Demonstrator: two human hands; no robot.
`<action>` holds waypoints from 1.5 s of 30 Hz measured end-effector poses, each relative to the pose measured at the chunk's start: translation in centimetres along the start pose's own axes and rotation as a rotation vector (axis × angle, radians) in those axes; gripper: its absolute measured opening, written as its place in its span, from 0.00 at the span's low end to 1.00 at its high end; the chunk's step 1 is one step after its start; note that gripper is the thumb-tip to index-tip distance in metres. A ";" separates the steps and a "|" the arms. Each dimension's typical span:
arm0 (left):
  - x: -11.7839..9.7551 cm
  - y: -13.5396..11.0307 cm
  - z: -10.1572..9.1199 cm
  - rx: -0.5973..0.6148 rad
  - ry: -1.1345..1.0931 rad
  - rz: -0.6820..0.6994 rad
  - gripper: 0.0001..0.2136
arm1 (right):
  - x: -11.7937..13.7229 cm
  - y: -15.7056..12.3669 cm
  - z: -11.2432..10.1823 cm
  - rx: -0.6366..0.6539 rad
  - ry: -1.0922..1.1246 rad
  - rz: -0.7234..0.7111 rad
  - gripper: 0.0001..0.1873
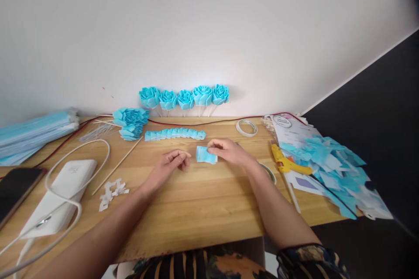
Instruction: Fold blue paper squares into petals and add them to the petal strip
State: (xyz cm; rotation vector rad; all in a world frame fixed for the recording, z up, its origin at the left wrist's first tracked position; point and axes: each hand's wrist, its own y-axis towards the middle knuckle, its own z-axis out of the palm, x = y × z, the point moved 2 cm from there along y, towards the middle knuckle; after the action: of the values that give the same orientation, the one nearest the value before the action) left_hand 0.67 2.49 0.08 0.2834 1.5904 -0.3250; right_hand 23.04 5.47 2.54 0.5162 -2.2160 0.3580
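Observation:
Near the middle of the table, my right hand [228,151] pinches a small light-blue fabric piece [203,155], roughly square with a paler edge, between thumb and fingers. My left hand [170,165] is just left of that piece, apart from it. Its fingers are curled with the thumb pressed against them; whether anything small is inside, I cannot tell. Behind both hands lies a row of folded light-blue petals [175,134], overlapping side by side. By my right forearm, a roll of tape [269,172] is partly covered.
Blue fabric roses [185,100] on sticks lean against the wall; more roses [131,123] lie left. Right are a tape roll [238,130], a yellow glue gun [285,161] and a blue fabric pile [330,168]. Left are a thin stick [116,167], white scraps [113,192] and a power bank [70,187].

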 end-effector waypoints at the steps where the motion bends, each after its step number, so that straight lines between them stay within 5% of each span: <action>1: 0.1 0.0 0.0 -0.002 -0.005 -0.006 0.13 | -0.6 0.0 -0.7 -0.030 -0.053 0.020 0.14; 9: 0.3 0.1 -0.2 0.038 0.063 -0.015 0.12 | -3.0 0.3 -1.9 -0.283 -0.419 0.220 0.07; 21: 1.0 0.2 -0.4 0.082 0.117 -0.023 0.14 | -2.6 0.1 -2.6 -0.354 -0.697 0.239 0.02; 35: 0.7 0.3 -0.2 0.081 0.096 -0.028 0.14 | -3.0 0.0 -2.3 -0.346 -0.672 0.154 0.16; 45: -0.7 0.0 0.1 0.091 0.157 -0.021 0.15 | -1.0 -0.3 -3.1 -0.612 -0.657 0.116 0.16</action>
State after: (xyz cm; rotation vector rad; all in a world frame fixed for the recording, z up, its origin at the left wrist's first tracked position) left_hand 0.81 2.44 0.75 0.3703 1.7368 -0.3996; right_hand 25.81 6.71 3.74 0.1716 -2.8117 -0.5038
